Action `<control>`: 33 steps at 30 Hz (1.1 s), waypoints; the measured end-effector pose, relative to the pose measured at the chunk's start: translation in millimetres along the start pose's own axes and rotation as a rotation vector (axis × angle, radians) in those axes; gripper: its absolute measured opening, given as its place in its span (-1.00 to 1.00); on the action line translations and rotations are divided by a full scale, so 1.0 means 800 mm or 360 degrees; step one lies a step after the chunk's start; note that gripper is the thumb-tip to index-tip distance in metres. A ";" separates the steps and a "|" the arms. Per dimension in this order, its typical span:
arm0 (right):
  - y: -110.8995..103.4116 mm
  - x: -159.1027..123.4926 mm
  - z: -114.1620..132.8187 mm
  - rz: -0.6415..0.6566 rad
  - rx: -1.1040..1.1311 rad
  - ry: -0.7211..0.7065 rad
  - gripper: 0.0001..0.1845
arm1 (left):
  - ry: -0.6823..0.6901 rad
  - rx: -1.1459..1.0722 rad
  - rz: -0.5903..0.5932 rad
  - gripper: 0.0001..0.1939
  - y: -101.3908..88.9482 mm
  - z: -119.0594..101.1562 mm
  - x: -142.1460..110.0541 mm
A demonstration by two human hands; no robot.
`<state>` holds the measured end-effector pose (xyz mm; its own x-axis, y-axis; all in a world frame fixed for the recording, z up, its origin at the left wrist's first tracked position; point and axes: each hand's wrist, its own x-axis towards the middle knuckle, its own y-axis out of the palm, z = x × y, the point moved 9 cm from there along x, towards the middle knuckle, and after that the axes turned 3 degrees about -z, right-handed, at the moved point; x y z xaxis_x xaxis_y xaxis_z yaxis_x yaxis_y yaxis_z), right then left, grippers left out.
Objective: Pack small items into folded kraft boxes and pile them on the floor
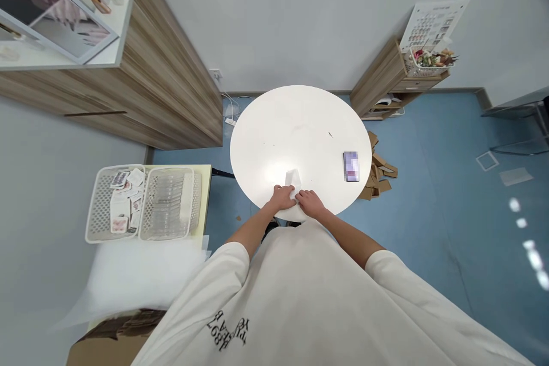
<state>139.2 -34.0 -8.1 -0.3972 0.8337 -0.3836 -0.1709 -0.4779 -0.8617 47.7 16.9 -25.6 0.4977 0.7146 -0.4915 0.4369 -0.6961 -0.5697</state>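
Note:
At the near edge of the round white table [300, 126], both hands work on a small, thin white folded sheet [293, 178]. Whether it is paper or foam I cannot tell. My left hand [283, 198] is closed on the sheet's left side, its thumb pointing to the right. From the other side, my right hand [310, 203] has its fingers curled onto the lower right part. The two hands almost meet, and they cover the sheet's middle. Anything wrapped inside it is hidden.
A phone [351, 166] lies on the table's right side. On the left stand a white basket of cards [96, 206] and a basket of clear plastic cases [167, 206], with translucent white sheets [137, 269] nearer me. Flattened cardboard [380, 174] lies on the floor at right.

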 end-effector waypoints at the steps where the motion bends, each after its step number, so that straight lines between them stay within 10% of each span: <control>1: 0.000 0.001 0.003 0.0021 -0.0014 -0.0038 -0.69 | -0.0003 -0.0046 -0.0006 -0.51 -0.001 0.001 0.000; 9: -0.009 0.013 0.000 0.0029 -0.0057 -0.0078 -0.70 | 0.0242 -0.0075 0.0030 -0.46 0.000 0.005 -0.001; 18: -0.039 0.042 -0.013 -0.0114 0.0060 0.0164 -0.61 | -0.0104 -0.0086 -0.0109 -0.76 -0.013 0.029 0.026; 27: -0.048 0.089 -0.039 -0.0069 0.0116 0.0312 -0.60 | -0.0309 -0.0774 -0.0539 -0.44 -0.029 0.065 0.016; 33: -0.037 0.126 -0.061 -0.0043 0.0217 0.0445 -0.66 | -0.0192 -0.0687 -0.0419 -0.24 -0.006 0.057 0.004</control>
<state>148.2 77.9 -37.5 -0.1307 0.8815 -0.4538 -0.3047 -0.4712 -0.8277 13.4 25.7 -54.4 0.2503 0.8546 -0.4551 0.8178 -0.4382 -0.3731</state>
